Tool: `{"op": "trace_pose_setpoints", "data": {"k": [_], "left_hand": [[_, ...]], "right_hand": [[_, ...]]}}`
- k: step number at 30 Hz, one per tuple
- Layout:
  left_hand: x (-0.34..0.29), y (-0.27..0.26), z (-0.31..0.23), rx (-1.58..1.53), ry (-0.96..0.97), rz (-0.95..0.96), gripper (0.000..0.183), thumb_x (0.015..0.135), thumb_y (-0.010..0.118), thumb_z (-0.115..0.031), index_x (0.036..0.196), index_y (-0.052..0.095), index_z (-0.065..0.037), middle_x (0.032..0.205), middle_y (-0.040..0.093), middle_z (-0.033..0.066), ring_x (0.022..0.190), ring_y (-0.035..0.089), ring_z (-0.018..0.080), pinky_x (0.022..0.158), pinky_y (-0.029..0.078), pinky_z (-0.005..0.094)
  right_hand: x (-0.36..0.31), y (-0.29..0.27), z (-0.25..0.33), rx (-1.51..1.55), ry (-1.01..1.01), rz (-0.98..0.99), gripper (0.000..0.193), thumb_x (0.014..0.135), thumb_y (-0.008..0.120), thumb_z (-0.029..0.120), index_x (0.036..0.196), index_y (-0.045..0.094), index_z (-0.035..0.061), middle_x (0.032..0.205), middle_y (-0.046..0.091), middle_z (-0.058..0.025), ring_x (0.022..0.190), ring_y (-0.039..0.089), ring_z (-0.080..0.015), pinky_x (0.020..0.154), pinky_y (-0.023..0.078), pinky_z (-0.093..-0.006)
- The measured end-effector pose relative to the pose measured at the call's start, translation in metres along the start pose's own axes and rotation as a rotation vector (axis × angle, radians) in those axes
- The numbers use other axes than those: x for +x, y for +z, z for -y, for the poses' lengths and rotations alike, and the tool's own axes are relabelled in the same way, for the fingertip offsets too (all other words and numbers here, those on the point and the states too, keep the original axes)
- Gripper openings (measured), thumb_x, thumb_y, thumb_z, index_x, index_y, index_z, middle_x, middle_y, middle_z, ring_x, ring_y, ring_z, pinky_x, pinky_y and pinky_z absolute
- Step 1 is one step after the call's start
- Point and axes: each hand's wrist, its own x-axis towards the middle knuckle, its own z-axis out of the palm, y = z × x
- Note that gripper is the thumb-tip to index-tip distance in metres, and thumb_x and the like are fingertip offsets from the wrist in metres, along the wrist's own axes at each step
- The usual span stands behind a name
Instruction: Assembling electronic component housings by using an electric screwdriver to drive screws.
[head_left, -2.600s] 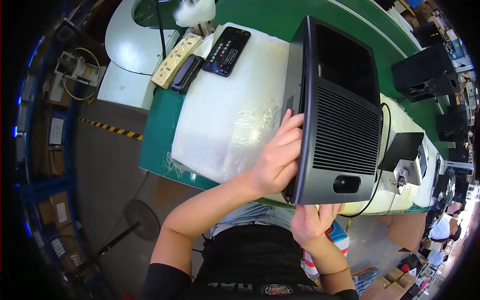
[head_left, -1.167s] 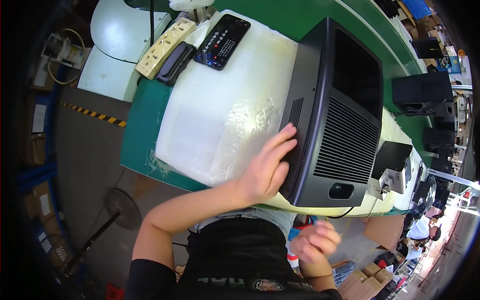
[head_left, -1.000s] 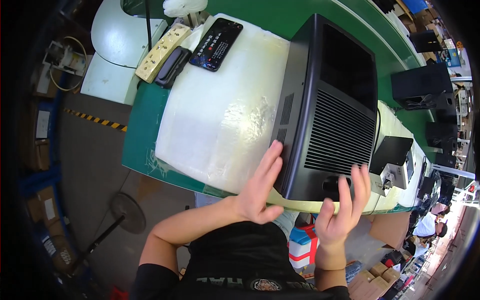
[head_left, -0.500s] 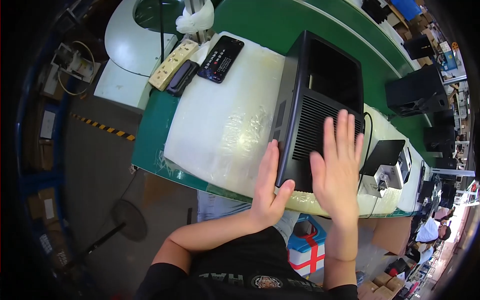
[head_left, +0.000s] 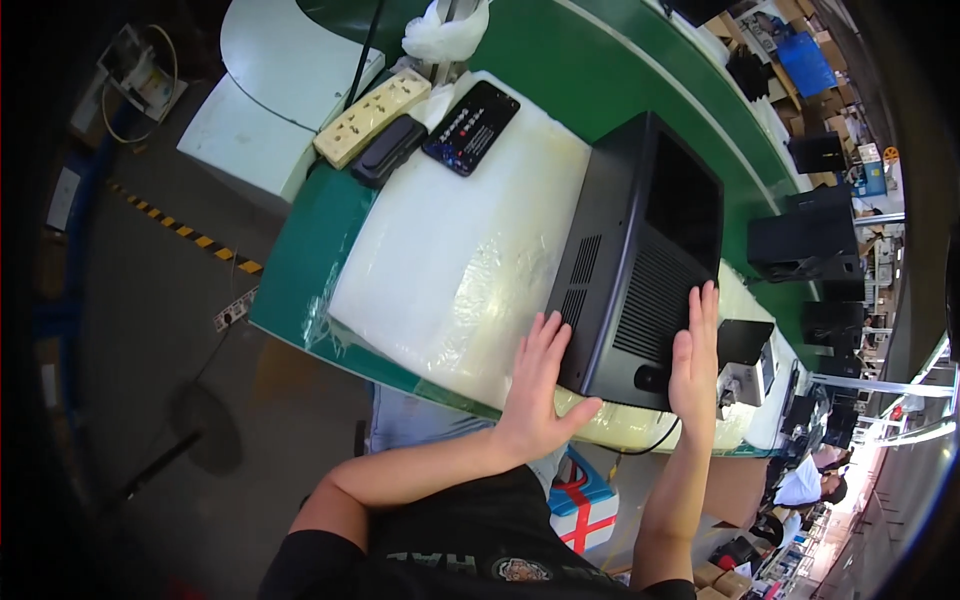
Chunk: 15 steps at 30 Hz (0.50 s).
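Note:
A black box-shaped device [head_left: 601, 245] with a dark screen [head_left: 684, 205] and a slatted grille [head_left: 655, 295] lies on a white, film-wrapped pad [head_left: 460, 235]. Slotted vents show on its left side, and a dark round feature [head_left: 650, 378] sits at its near end. My left hand [head_left: 533, 405] rests along the device's left side near the front, fingers stretched and thumb apart. Along the opposite side lies my right hand [head_left: 694, 370], flat with fingers extended. The two hands flank the device without wrapping round it; part of its right side is hidden by the right hand.
Left of the pad's far end are a phone [head_left: 472, 128], a black oblong case [head_left: 388, 152] and a cream power strip [head_left: 372, 118]. A white metal-fronted unit [head_left: 744, 384] stands to the right. A black cable [head_left: 640, 452] hangs at the table's front edge.
My right hand has moved off the grille to the device's right side. The device has tilted or turned, showing more of its left side. The left hand's fingers have spread, and the view has shifted.

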Motion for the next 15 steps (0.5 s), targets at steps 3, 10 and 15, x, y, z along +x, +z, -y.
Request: {"op": "trace_pose_setpoints", "data": {"k": [3,10,15], "left_hand": [[0.016,-0.008,-0.018,0.076,0.077,0.014,0.078,0.082,0.065,-0.017,0.144,0.023,0.006,0.151,0.019,0.0251,0.142,0.015,0.0380,0.114,0.018,0.0422],[0.108,-0.012,-0.065,0.619,0.262,0.106,0.065,0.091,0.054,-0.033,0.139,0.033,0.007,0.152,0.019,0.0243,0.142,0.014,0.0385,0.110,0.022,0.0531],[0.132,0.001,-0.046,0.778,0.308,0.328,0.063,0.090,0.054,-0.035,0.136,0.039,0.006,0.149,0.025,0.0231,0.142,0.016,0.0385,0.111,0.027,0.0478]], "right_hand": [[-0.002,-0.003,-0.009,0.106,-0.032,-0.008,0.049,0.101,0.036,0.028,0.142,0.036,0.0007,0.153,0.025,-0.0155,0.142,0.020,-0.0324,0.114,0.017,-0.0397],[0.000,-0.024,-0.031,0.348,0.120,-0.065,0.049,0.101,0.035,0.023,0.142,0.032,-0.0028,0.153,0.026,-0.0160,0.142,0.023,-0.0278,0.115,0.016,-0.0349],[0.018,-0.013,-0.024,0.120,0.050,-0.040,0.051,0.099,0.039,0.024,0.143,0.031,-0.0016,0.153,0.023,-0.0176,0.143,0.019,-0.0292,0.115,0.017,-0.0362]]}}
